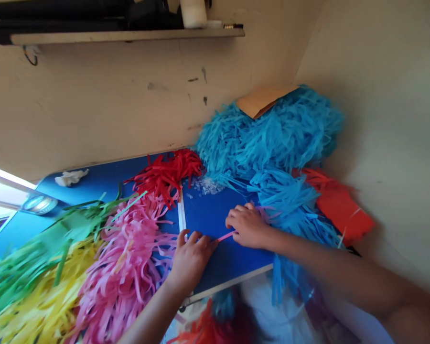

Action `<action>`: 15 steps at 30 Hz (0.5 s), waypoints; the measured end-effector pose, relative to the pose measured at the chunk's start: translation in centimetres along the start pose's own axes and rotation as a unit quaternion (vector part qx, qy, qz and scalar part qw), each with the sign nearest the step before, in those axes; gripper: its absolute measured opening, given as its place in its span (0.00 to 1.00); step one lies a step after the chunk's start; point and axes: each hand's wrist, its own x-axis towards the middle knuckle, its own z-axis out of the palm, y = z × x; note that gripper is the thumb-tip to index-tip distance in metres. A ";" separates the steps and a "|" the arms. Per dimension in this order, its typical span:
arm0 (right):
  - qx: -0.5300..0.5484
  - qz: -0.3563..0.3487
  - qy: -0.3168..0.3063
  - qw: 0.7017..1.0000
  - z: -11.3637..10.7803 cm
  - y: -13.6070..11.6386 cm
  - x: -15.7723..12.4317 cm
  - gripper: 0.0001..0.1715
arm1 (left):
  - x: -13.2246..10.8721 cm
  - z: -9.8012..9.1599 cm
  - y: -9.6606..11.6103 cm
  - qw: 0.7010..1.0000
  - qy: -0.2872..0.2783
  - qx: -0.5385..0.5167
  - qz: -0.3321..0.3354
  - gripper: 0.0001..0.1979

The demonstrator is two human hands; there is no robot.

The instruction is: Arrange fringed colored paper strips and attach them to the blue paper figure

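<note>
Over the blue tabletop (215,210), a narrow pink paper strip (225,236) runs between my two hands. My left hand (192,258) has its fingers closed on the strip's left end, beside lilac and pink fringe. My right hand (249,225) grips the other end, its fingers bent, with lilac fringe (268,213) showing just beyond it. To the left lies a heap of pink paper fringe (125,267). Close by on the right, light blue fringe (290,196) spreads under and past my right forearm. The fingertips of both hands are partly hidden.
Red fringe (168,169), yellow fringe (53,291) and green fringe (25,258) cover the left side. A big blue fringe pile (268,138) carries a brown envelope (263,101). Red-orange paper (344,208) lies right. A shelf (129,36) hangs above.
</note>
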 end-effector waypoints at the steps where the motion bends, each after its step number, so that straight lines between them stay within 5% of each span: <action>1: -0.021 -0.057 0.015 0.998 0.1 -0.3 -0.2 0.06 | 0.0 0.1 0.0 1.000 0.003 -0.006 -0.002 0.14; 4: -0.117 -0.211 0.036 0.970 0.7 -1.1 -0.3 0.11 | 0.2 0.0 0.3 0.999 0.010 -0.030 -0.007 0.14; 8: -0.197 -0.296 0.070 0.932 2.3 -0.9 0.3 0.17 | 0.9 -0.2 1.0 0.998 0.033 -0.047 -0.034 0.08; 15: -0.128 -0.220 0.106 0.961 2.2 -1.6 0.5 0.14 | 1.2 0.1 1.6 0.994 0.094 -0.027 -0.046 0.10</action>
